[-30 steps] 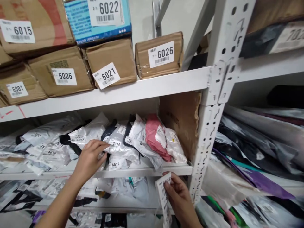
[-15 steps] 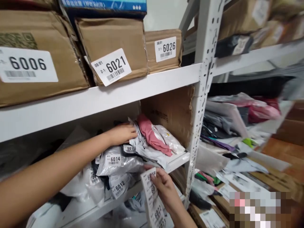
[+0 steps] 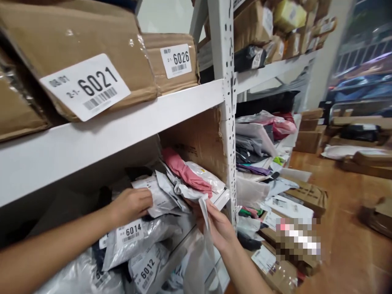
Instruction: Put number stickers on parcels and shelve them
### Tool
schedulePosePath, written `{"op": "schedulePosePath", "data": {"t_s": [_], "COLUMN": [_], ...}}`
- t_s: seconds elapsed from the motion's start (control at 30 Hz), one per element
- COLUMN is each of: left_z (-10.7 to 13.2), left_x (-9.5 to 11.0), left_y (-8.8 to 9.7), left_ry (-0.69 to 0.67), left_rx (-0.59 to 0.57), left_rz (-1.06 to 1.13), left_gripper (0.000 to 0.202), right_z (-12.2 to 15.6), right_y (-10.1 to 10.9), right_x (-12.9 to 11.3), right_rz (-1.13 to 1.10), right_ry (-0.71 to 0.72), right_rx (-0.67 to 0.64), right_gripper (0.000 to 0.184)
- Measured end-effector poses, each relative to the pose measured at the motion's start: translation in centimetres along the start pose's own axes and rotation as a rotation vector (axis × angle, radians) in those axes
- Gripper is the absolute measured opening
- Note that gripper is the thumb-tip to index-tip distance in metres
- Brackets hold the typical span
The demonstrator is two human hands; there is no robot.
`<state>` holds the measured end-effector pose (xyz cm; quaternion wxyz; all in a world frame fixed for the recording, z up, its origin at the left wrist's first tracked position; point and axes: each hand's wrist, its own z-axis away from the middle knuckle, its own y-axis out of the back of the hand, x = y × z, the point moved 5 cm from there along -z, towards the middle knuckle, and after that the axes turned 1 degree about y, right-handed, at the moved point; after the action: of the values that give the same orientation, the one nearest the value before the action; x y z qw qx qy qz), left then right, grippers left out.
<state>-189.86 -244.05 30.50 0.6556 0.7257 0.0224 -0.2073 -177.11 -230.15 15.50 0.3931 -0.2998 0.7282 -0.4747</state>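
Note:
On the middle shelf my left hand (image 3: 134, 204) has its fingers curled over the edge of a pale grey plastic mailer bag (image 3: 157, 196). Just below it lie a clear-grey parcel labelled 6014 (image 3: 147, 232) and a bag labelled 6012 (image 3: 150, 261). At the shelf's front edge my right hand (image 3: 218, 224) grips a strip of labels (image 3: 197, 265), whose pale back faces me as it hangs down. The right fingertips are partly hidden beside the pile. Behind the strip a pink parcel (image 3: 187, 173) rests next to a white one (image 3: 206, 177).
Above runs a white shelf beam (image 3: 122, 130) carrying cardboard boxes labelled 6021 (image 3: 88, 49) and 6026 (image 3: 171, 61). A perforated upright post (image 3: 227, 122) stands to the right. Beyond it are more bagged parcels (image 3: 257, 139) and cartons on the wooden floor (image 3: 343, 228).
The view has swung right and closer. My left hand has moved down and left over the pile, and a grey mailer bag shows more fully. The label strip has turned its printed side away.

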Motion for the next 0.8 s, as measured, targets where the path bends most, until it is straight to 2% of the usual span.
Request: {"op": "schedulePosePath", "data": {"t_s": [0.03, 0.1, 0.2, 0.27, 0.33, 0.5, 0.57, 0.7, 0.73, 0.8], "left_z": [0.6, 0.9, -0.5, -1.7, -2.5, -1.6, -1.5, -2.6, -2.8, -3.2], "left_x": [0.2, 0.2, -0.5, -0.8, -0.4, 0.7, 0.1, -1.5, -1.7, -1.3], "left_y": [-0.1, -0.2, 0.1, 0.4, 0.5, 0.2, 0.3, 1.1, 1.1, 1.1], "left_ry": [0.018, 0.043, 0.136, 0.232, 0.265, 0.237, 0.21, 0.174, 0.177, 0.174], "left_rx": [-0.011, -0.098, -0.232, -0.268, -0.305, -0.4, -0.388, -0.327, -0.36, -0.47], "left_rz": [0.019, 0.08, 0.153, 0.189, 0.194, 0.144, 0.207, 0.264, 0.233, 0.19], "left_gripper": [0.017, 0.024, 0.041, 0.056, 0.063, 0.05, 0.037, 0.035, 0.039, 0.06], "right_z": [0.3, 0.9, 1.9, 1.9, 1.4, 0.3, 0.3, 0.4, 0.4, 0.4], "right_y": [0.2, 0.4, -0.3, -0.5, -0.3, 0.5, 0.6, 0.2, 0.2, 0.2], "right_x": [0.0, 0.3, 1.9, 3.1, 3.8, 4.3, 3.8, 2.7, 2.6, 2.3], "right_rz": [0.014, 0.09, 0.217, 0.206, 0.128, -0.011, -0.046, -0.106, -0.12, -0.15], "right_ry": [-0.019, -0.084, -0.233, -0.257, -0.216, -0.178, -0.156, -0.13, -0.128, -0.124], "right_rx": [-0.006, -0.054, -0.23, -0.267, -0.211, -0.077, -0.032, 0.005, 0.011, 0.027], "right_gripper": [0.022, 0.026, 0.029, 0.024, 0.02, 0.021, 0.027, 0.025, 0.024, 0.023]}}
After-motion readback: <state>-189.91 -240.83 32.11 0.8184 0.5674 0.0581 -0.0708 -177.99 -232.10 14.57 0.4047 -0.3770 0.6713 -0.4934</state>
